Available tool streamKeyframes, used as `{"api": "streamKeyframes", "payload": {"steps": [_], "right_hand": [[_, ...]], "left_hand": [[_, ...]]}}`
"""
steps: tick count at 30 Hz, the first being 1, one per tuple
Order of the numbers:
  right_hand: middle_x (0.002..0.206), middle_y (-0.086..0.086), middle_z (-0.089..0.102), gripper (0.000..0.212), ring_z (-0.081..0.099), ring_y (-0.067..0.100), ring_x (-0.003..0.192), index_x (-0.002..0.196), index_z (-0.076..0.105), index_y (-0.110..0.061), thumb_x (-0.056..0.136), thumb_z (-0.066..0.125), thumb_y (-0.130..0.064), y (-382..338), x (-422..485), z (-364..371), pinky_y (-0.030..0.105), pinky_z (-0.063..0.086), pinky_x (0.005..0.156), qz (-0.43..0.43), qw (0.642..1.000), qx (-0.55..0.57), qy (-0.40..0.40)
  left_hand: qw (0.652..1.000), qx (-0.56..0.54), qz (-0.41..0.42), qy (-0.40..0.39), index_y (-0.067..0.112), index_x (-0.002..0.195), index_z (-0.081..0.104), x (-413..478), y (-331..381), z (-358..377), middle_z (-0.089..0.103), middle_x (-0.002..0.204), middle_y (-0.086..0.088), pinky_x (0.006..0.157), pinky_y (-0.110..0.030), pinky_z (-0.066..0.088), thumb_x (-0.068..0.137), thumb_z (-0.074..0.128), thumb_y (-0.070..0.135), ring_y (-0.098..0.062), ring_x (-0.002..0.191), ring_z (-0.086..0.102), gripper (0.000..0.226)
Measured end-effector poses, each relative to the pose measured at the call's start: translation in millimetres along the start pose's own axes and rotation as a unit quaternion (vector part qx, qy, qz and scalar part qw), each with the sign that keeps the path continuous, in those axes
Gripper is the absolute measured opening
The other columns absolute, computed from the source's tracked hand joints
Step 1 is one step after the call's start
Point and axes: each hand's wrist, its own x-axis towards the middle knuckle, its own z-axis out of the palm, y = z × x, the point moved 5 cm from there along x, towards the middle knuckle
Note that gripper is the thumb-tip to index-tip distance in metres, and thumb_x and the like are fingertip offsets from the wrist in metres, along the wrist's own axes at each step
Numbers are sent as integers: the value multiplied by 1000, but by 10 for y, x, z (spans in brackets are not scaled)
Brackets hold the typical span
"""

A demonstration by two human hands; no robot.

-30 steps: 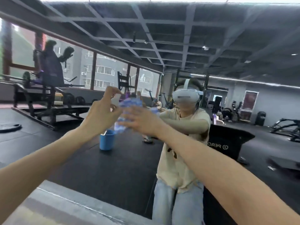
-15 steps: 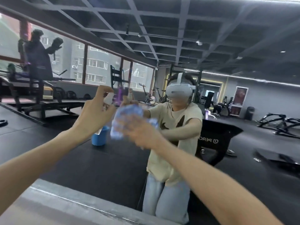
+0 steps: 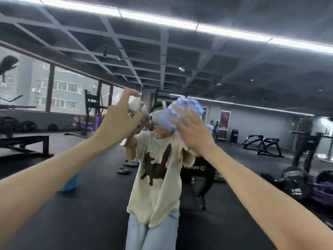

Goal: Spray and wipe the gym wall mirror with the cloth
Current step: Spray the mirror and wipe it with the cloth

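Head view: 2 bare forearms reach forward and up from the bottom corners. The left hand (image 3: 119, 123) has its fingers curled round a small spray bottle (image 3: 134, 104), gripping it upright with 1 finger arched over its white top. Just to the right of it, the right hand (image 3: 191, 131) lies flat with its fingers spread, pressing a bunched blue cloth (image 3: 188, 106) against the mirror (image 3: 252, 109). The cloth bulges out above the fingertips and sits at about head height on the glass, close beside the bottle but not touching it.

Past the hands, the mirror shows the person's reflection in a beige T-shirt (image 3: 158, 192) with a dark print, pale jeans (image 3: 144, 233) and a white headset (image 3: 159, 117), partly hidden by the cloth. On the dark floor in the reflection stand a blue bucket (image 3: 70, 183) at the left, half hidden by the left forearm, and 2 weight plates (image 3: 124, 170) near the person's elbow. A black bench (image 3: 198, 168) with reversed lettering stands behind the person. Farther back are weight machines, windows (image 3: 66, 94) facing a grey building, and 1 long light strip (image 3: 158, 19) across the ceiling.
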Motion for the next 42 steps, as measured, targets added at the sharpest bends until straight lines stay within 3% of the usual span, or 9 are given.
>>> {"api": "streamKeyframes", "payload": {"steps": [5, 8, 11, 17, 23, 30, 33, 37, 42], "right_hand": [[159, 17, 20, 53, 11, 37, 148, 153, 28, -13, 101, 33, -20, 1108, 82, -385, 49, 8, 121, 454, 884, 17, 105], [160, 10, 21, 63, 9, 32, 149, 153, 28, -22, 94, 47, -13, 10, -291, -42, 47, 5, 122, 104, 994, 35, -9], [157, 6, 31, 48, 22, 28, 147, 149, 38, -23, 101, 43, -22, 19, -859, -55, 46, 10, 122, -169, 982, 9, -86], [159, 16, 20, 59, 10, 33, 147, 153, 24, -15, 97, 44, -11, 817, -805, -370, 45, 9, 120, 435, 897, 3, 76], [157, 5, 29, 65, 19, 30, 147, 148, 37, -25, 86, 48, -12, -418, -1248, -40, 46, 16, 120, -22, 996, 51, -65], [161, 14, 18, 51, 11, 34, 149, 153, 27, -16, 102, 30, -19, 1176, -402, -405, 51, 17, 119, 460, 881, 21, 111], [160, 11, 16, 62, 9, 34, 149, 153, 27, -18, 93, 38, -6, 113, -808, -82, 54, 17, 119, 185, 983, 16, 4], [158, 2, 24, 66, 18, 26, 148, 149, 31, -26, 89, 55, -10, -367, -1570, -36, 46, 19, 120, -156, 983, 51, -78], [156, 14, 28, 67, 17, 30, 146, 149, 29, -18, 89, 59, -6, 714, -911, -286, 52, 20, 117, 209, 977, 35, 14]], "left_hand": [[999, -32, 42, 3, 18, 121, 41, 229, 349, 137, 58, 65, 2, 42, -12, 41, 94, 50, 8, 0, 41, 55, 30], [997, -47, 59, 4, 20, 121, 40, 323, 483, 210, 61, 75, -3, 45, -13, 44, 93, 51, 6, -9, 63, 60, 33], [996, -36, 77, -10, 27, 114, 37, 296, 546, 303, 61, 74, -2, 46, -13, 44, 92, 52, 7, -13, 68, 59, 34], [998, -7, 55, -26, 32, 112, 38, 194, 461, 563, 63, 69, -18, 54, -35, 50, 91, 56, 11, -28, 58, 60, 34], [998, -35, 14, -55, 32, 113, 40, 168, 404, 734, 68, 76, -9, 65, -46, 57, 90, 57, 17, -25, 61, 65, 32], [996, -9, 21, -81, 29, 117, 39, 71, 372, 849, 67, 83, -6, 56, -33, 56, 89, 62, 14, -21, 61, 66, 39], [996, 5, 38, -75, 25, 119, 41, 6, 387, 872, 66, 79, -7, 62, -41, 56, 87, 62, 10, -24, 62, 66, 41], [989, 69, 63, -115, 24, 121, 42, -228, 327, 919, 62, 68, 0, 57, -34, 50, 86, 58, 10, -17, 55, 61, 41], [993, 75, 24, -91, 38, 112, 36, -431, 77, 867, 62, 70, 10, 57, -23, 53, 87, 63, 19, -8, 56, 61, 41]]}}
